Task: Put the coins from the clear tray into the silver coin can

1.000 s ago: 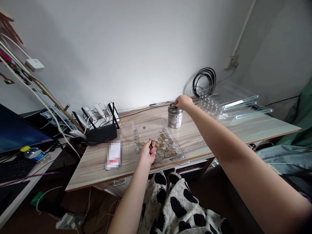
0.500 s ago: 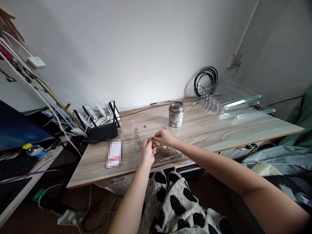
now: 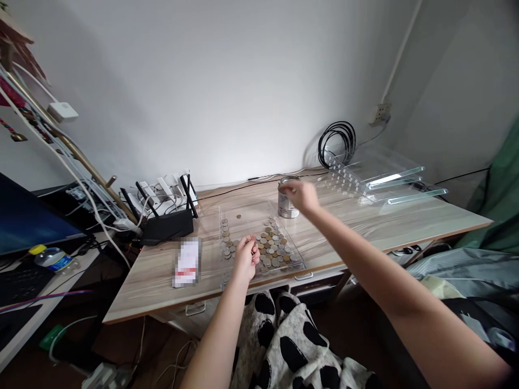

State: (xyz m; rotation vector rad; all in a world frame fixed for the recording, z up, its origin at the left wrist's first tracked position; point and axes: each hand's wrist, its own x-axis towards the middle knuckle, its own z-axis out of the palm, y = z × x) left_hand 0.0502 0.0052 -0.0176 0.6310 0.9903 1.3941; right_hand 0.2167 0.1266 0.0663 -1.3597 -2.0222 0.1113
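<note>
A shallow clear plastic tray [image 3: 243,227] lies near the front of the desk, with many silver and brass-coloured coins [image 3: 278,246] spread over its right half and a row along its left. My left hand [image 3: 246,256] is curled closed just above the tray's middle; what is inside its fingers is too small to make out. Behind the tray's right corner stands a metal can [image 3: 287,208] with a printed label. My right hand [image 3: 303,195] is over the can's rim, fingers pinched together and pointing at its top. Whatever the fingertips hold is hidden. A lone coin [image 3: 239,216] sits near the tray's back.
Left of the tray lies a blurred white packet [image 3: 187,262], with a black router [image 3: 168,227] behind it. Clear acrylic panels [image 3: 389,181] and a black cable coil [image 3: 337,143] are at the back right. A capped bottle [image 3: 54,259] stands on the left desk.
My right hand has left my left hand's fingertips and moved right and up to the can's top. My left hand stays closed over the tray. The view has shifted slightly.
</note>
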